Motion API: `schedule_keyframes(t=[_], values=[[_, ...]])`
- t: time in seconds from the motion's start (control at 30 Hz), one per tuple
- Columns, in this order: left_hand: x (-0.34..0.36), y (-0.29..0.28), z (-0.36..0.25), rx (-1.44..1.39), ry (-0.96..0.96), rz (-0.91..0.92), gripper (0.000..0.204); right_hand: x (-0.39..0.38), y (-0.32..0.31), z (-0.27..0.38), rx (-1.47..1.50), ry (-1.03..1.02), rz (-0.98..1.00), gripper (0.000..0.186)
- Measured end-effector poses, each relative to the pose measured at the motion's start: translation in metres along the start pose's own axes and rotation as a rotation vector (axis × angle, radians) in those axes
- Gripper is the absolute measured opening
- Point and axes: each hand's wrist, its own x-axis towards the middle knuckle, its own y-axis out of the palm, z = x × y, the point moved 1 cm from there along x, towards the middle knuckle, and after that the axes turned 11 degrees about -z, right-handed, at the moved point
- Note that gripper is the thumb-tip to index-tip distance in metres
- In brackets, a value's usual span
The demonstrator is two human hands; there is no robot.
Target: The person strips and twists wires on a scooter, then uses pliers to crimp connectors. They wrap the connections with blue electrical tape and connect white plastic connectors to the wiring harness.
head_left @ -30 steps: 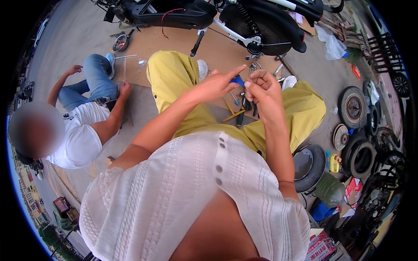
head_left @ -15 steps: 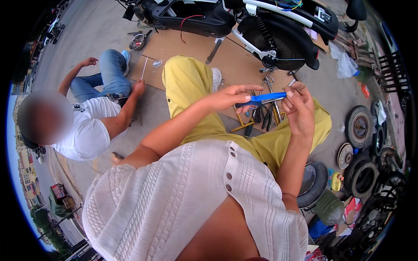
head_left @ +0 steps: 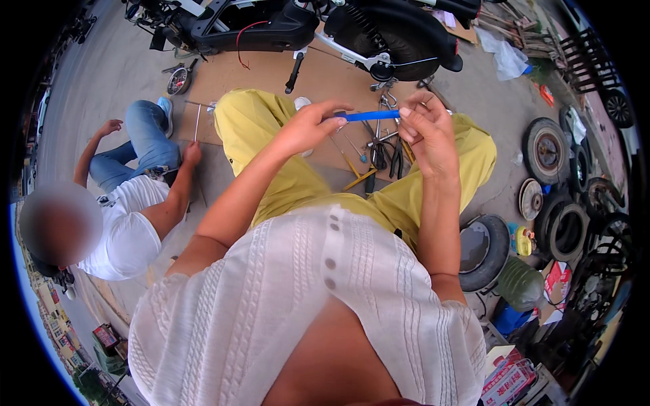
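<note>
where left hand (head_left: 311, 127) grips, tape (head_left: 371, 116) partly hidden

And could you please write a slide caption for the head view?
Left hand and right hand hold a blue strip between them, with tools and a scooter beyond.

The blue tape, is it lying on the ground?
No, the blue tape runs in a straight strip through the air from the left hand to the right hand.
</note>
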Motion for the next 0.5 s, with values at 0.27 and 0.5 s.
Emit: schedule_keyframes(t=[0.27, 0.5], values=[[0.016, -0.047, -0.035, -0.071, 0.006, 0.116, 0.023, 0.01, -0.016, -0.001, 0.049, -0.089, -0.013, 0.026], [0.023, -0.071, -0.093, 0.647, 0.57, -0.09, 0.015, 0.004, -0.008, -0.015, 0.008, -0.179, -0.118, 0.021]])
